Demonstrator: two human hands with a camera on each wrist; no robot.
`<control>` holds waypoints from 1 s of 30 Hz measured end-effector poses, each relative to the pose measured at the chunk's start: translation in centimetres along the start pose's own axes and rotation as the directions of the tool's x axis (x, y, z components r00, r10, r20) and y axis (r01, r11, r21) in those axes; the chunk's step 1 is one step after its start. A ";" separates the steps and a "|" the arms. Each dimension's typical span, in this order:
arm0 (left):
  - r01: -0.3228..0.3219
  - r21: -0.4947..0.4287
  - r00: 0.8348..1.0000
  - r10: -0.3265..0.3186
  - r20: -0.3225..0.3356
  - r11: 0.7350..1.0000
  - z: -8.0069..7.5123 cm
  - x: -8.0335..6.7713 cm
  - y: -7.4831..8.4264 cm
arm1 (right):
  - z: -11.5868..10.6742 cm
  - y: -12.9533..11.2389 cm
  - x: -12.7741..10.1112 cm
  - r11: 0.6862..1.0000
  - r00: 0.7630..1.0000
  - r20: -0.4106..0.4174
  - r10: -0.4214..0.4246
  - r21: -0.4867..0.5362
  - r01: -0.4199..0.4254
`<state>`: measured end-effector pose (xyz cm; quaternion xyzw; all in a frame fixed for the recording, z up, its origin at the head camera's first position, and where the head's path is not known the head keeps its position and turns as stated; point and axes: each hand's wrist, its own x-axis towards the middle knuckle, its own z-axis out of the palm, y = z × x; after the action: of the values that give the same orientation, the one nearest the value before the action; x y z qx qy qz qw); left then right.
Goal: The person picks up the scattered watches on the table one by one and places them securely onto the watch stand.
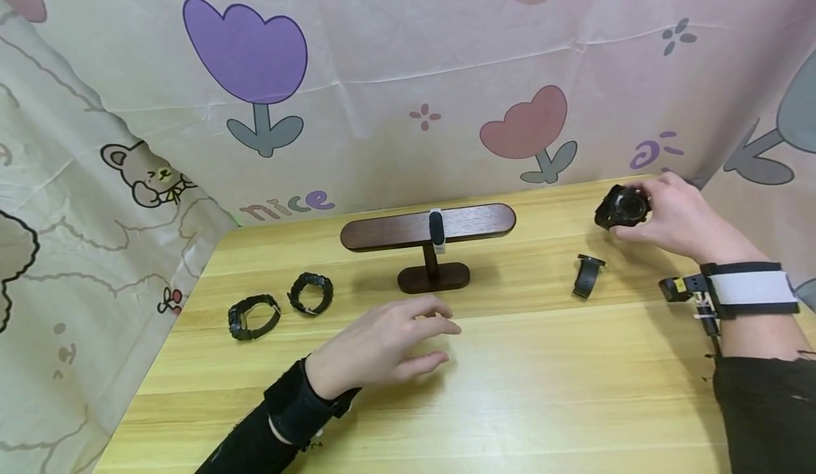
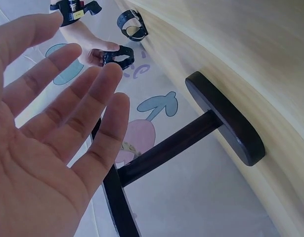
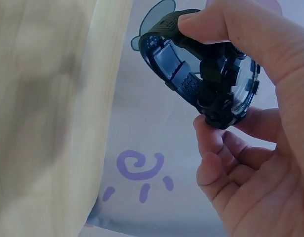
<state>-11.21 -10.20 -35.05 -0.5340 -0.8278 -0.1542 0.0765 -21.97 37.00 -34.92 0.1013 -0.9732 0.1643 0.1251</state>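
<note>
A black watch (image 3: 206, 84) is pinched between the thumb and fingertips (image 3: 211, 148) of the right hand (image 1: 676, 222), at the right of the head view, lifted just above the table (image 1: 542, 389). The left hand (image 1: 382, 346) is held flat and relaxed, fingers spread, gripping nothing, in the lower middle of the frame before the stand (image 1: 428, 237).

One band (image 1: 437, 232) is already hung on the stand's crossbar, at its middle. Three more remain on the table: a strap (image 1: 587, 275) right of the stand, and two watches (image 1: 253, 316) (image 1: 311, 292) at the left. Judged from this, the hanging seems barely begun, with one piece placed, one in hand, three left.
</note>
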 end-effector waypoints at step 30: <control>0.013 -0.046 0.998 -0.016 -0.067 0.999 -1.0 -0.1 -0.4 | -0.7 -2.6 0.1 0.991 0.980 -0.175 -0.090 0.080 0.105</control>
<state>-11.62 -10.78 -34.23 -0.5240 -0.8249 -0.1914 0.0909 -21.29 34.83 -33.46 0.1400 -0.9444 0.2091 0.2115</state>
